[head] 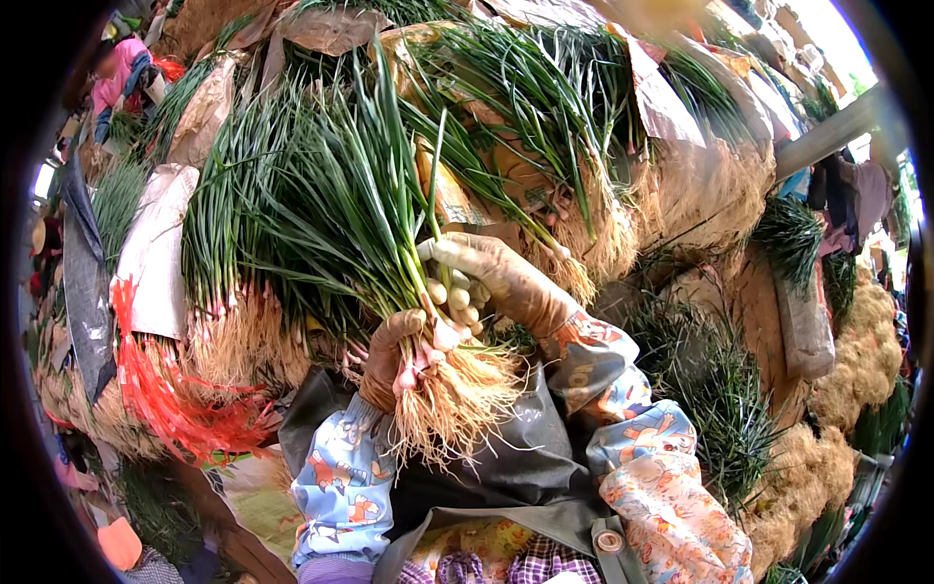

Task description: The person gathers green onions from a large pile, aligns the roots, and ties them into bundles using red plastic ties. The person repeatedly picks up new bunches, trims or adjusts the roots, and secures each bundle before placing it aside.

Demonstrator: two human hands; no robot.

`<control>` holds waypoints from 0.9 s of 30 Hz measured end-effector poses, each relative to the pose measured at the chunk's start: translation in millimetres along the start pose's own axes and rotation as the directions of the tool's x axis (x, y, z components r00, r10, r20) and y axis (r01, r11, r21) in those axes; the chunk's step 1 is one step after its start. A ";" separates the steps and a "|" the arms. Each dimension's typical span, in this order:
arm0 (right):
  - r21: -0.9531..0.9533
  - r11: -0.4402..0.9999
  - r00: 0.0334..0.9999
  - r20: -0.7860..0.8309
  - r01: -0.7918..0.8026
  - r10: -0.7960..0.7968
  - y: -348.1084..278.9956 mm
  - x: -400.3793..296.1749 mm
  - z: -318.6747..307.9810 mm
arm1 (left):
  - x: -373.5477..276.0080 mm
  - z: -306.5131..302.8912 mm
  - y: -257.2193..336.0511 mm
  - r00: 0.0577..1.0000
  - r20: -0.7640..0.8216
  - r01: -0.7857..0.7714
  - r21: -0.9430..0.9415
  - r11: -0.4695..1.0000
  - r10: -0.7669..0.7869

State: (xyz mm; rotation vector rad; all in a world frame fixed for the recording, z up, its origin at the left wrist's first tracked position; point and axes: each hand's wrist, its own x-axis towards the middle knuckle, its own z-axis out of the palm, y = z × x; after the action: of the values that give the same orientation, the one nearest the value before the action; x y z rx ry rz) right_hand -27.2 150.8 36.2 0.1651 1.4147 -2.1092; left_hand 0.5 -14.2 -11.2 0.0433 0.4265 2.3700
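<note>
A bunch of green garlic plants [387, 226], with long leaves, pinkish-white bulbs and pale stringy roots, is held up over my dark apron. My gloved left hand [390, 358] is closed around its lower stems, just above and beside the bulbs. My right hand [467, 281], in a soiled glove, is at the bunch's right side, with thumb and forefinger at a single upright green stalk [438, 168]; the other fingers are curled near the bulbs. The roots [452, 401] hang down in front of the apron.
Heaps of the same plants [241, 204] lie ahead and left, more [554, 131] on sacking ahead and right. Red plastic strips [168, 409] hang at the left beside a white sack [157, 248]. Loose leaves [700, 387] lie right. A metal pole [832, 135] crosses the upper right. A person in pink [120, 73] is far left.
</note>
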 end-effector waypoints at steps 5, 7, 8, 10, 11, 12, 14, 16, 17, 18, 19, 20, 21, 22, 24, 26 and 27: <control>-0.453 0.863 0.922 -0.188 0.224 -0.338 6.5 -0.9 10.7 | 0.7 -7.6 3.3 0.996 0.050 0.078 -0.010 0.997 -0.078; -0.982 -0.035 0.558 0.134 0.184 -0.819 35.8 19.4 -21.3 | 4.0 -3.7 1.3 0.983 0.180 0.060 -0.076 0.995 -0.045; -0.994 0.079 0.567 -0.024 0.073 -0.823 43.5 20.9 -46.1 | 8.1 -4.5 -0.5 0.979 0.190 0.082 -0.033 0.996 -0.074; -0.979 0.200 0.480 -0.151 0.051 -0.864 48.3 13.8 -58.9 | -0.1 -0.2 -1.9 0.981 0.189 -0.034 -0.008 0.999 0.035; -0.948 0.318 0.639 -0.246 -0.003 -0.729 60.5 11.0 -72.7 | -1.9 -4.8 -0.6 0.983 0.171 -0.069 0.002 0.998 0.068; -0.979 -0.043 0.725 0.177 0.200 -0.666 56.7 -0.6 -77.8 | 2.7 -8.0 0.4 0.988 0.152 -0.036 -0.027 0.999 0.040; -0.913 -0.118 0.801 0.401 0.391 -0.445 50.0 -23.2 -81.9 | 4.2 -5.9 -1.8 0.999 0.009 0.035 -0.144 0.989 -0.034; -0.988 0.108 0.859 0.041 0.111 -0.510 25.8 -31.4 -65.6 | 1.1 9.9 1.0 0.998 -0.052 0.023 -0.043 0.999 -0.025; -0.986 0.116 0.804 -0.163 -0.118 -0.572 17.5 -25.9 -64.3 | 5.3 8.0 -2.2 0.999 -0.007 -0.041 -0.012 0.999 0.041; -0.972 0.108 0.701 -0.225 -0.207 -0.677 4.1 -16.9 -71.1 | 5.2 3.1 0.9 0.999 0.043 -0.009 0.037 0.999 0.007; -0.972 0.060 0.681 -0.202 -0.227 -0.703 -5.0 -10.2 -77.0 | 6.1 3.2 4.9 0.995 0.092 0.022 0.089 0.996 -0.030; -0.949 -0.051 0.766 -0.218 -0.310 -0.605 -4.9 9.0 -88.1 | 3.6 9.6 6.0 0.997 0.082 -0.019 0.079 0.997 0.013; -0.904 -0.167 0.826 -0.268 -0.394 -0.496 -2.7 21.6 -103.5 | 7.4 19.6 0.9 0.993 0.074 -0.102 0.087 0.991 0.096; -0.919 -0.119 0.821 -0.269 -0.375 -0.504 -9.9 26.2 -101.2 | 5.4 18.3 3.0 0.982 0.125 -0.155 0.076 0.985 0.144; -0.944 -0.029 0.815 -0.268 -0.329 -0.514 -23.8 29.3 -93.3 | -6.4 15.6 15.1 0.980 0.064 -0.198 0.161 0.967 0.190; -0.937 0.273 0.787 -0.335 -0.219 -0.518 -39.9 13.2 -81.3 | -6.6 10.0 21.9 0.999 0.020 -0.034 0.065 0.997 0.033; -0.822 0.544 0.811 -0.429 -0.169 -0.397 -49.3 3.9 -78.8 | -3.3 13.4 18.7 0.998 -0.045 -0.032 0.124 0.992 0.038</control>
State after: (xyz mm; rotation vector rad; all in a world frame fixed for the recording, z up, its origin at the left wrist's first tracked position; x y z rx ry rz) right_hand -73.4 231.5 40.5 0.3420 2.7440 -1.2268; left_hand -7.3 -25.4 7.7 0.0526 0.5991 2.3801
